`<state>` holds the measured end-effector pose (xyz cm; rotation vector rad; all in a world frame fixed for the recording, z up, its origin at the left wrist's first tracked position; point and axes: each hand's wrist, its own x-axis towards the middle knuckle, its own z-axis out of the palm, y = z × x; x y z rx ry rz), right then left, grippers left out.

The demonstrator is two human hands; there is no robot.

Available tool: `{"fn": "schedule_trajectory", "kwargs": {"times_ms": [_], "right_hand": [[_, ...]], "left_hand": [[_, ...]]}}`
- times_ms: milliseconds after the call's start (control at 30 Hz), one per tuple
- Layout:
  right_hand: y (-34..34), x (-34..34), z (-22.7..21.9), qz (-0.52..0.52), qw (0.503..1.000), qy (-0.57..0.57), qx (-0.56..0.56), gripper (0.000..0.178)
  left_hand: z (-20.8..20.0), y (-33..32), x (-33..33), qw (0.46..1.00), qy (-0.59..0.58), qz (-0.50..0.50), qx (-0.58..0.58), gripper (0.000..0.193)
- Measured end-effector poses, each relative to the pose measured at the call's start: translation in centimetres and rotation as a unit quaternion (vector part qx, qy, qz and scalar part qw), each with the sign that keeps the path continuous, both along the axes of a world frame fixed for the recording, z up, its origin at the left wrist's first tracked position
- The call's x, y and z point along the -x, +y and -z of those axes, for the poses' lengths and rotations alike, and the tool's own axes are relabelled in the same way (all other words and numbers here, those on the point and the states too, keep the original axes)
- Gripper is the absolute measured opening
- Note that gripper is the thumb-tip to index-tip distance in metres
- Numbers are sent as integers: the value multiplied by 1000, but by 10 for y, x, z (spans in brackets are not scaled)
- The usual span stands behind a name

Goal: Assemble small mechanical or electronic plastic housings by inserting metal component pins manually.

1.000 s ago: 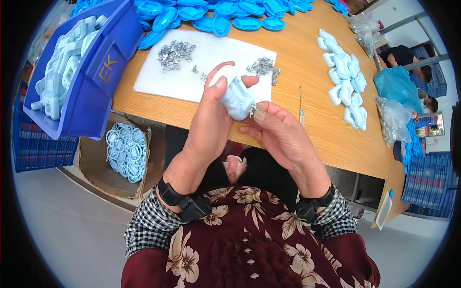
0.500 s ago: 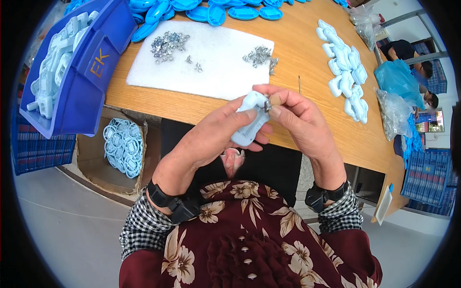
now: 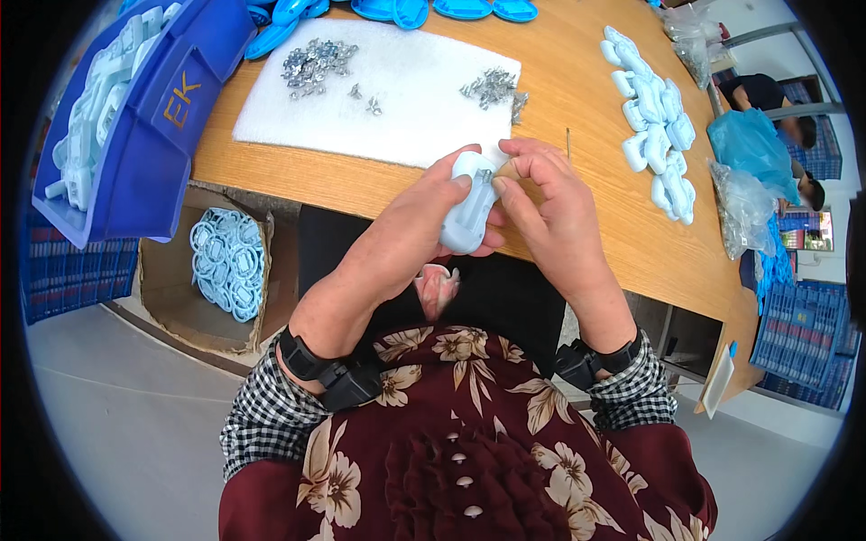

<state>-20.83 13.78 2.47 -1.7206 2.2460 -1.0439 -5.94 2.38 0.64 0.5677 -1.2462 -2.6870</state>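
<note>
My left hand (image 3: 406, 221) is closed round a light-blue plastic casing (image 3: 465, 216), its thumb on the casing's upper left side and its fingers behind. The casing stands roughly upright, its hollow side facing me. At its upper right edge sits a small metal clip (image 3: 488, 178), partly covered by fingers. My right hand (image 3: 555, 212) pinches at that clip with thumb and forefinger. Beyond both hands, a white foam sheet (image 3: 406, 99) bears piles of small metal parts: a larger pile (image 3: 317, 65) at the left and a smaller pile (image 3: 492, 87) at the right.
A blue bin (image 3: 176, 135) of pale-blue parts stands at the left. Below it, a cardboard box (image 3: 167, 288) holds pale-blue rings. Several pale-blue casings (image 3: 651, 113) lie on the wooden table (image 3: 577, 81) at right, near a thin rod (image 3: 568, 142). Bright-blue shells (image 3: 397, 11) lie at the back.
The casing has turned more upright. The metal clip, earlier held between my right fingertips at the casing's edge, now sits inside its upper right edge. My view has shifted slightly.
</note>
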Motion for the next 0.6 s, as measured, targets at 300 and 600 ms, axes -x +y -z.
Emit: {"fn": "schedule_trajectory", "kwargs": {"times_ms": [300, 600], "right_hand": [[5, -11, -8, 5, 974, 223, -30, 17], [13, -3, 1, 12, 995, 80, 50, 30]], "left_hand": [[5, 1, 4, 999, -29, -2, 34, 51], [3, -2, 3, 1000, -19, -1, 18, 53]]}}
